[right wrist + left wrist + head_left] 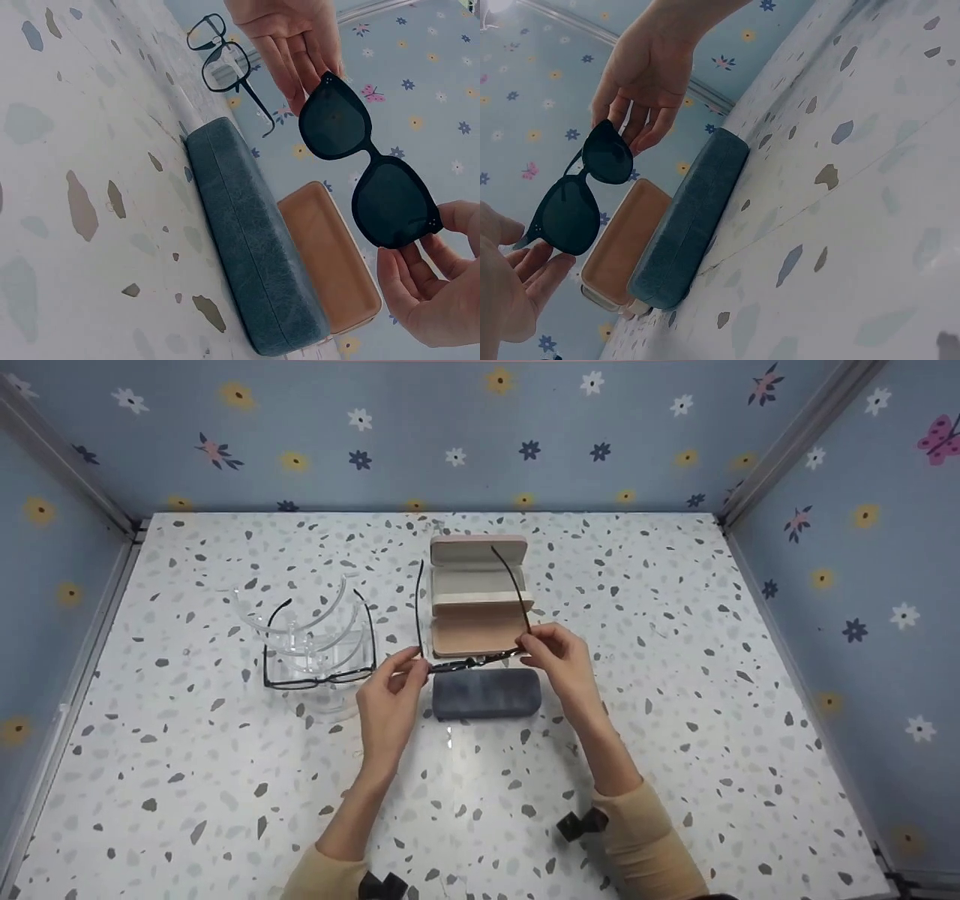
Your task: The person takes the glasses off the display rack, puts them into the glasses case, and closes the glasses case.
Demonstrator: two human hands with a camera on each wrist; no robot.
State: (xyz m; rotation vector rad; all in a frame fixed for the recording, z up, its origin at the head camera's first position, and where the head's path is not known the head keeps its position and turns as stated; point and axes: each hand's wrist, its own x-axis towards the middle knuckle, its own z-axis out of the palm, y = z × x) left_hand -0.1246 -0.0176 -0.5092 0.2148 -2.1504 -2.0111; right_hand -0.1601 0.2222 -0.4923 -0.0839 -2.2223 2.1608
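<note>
Dark sunglasses (395,202) are held up between both hands, temples unfolded and pointing away in the head view. My left hand (390,701) pinches the frame at its left hinge corner; my right hand (562,667) pinches the opposite corner. Just below them in the head view lies a closed blue-grey glasses case (486,694). Behind it stands an open glasses case (480,634) with a tan outside and a pale lining. Both wrist views show the dark lenses (570,215) facing back toward the person, above the blue case.
Left of the hands, a clear plastic display stand (300,641) carries black-framed eyeglasses (319,681) with their temples spread. The speckled table (675,735) meets flower-patterned panels (420,427) at the back and both sides.
</note>
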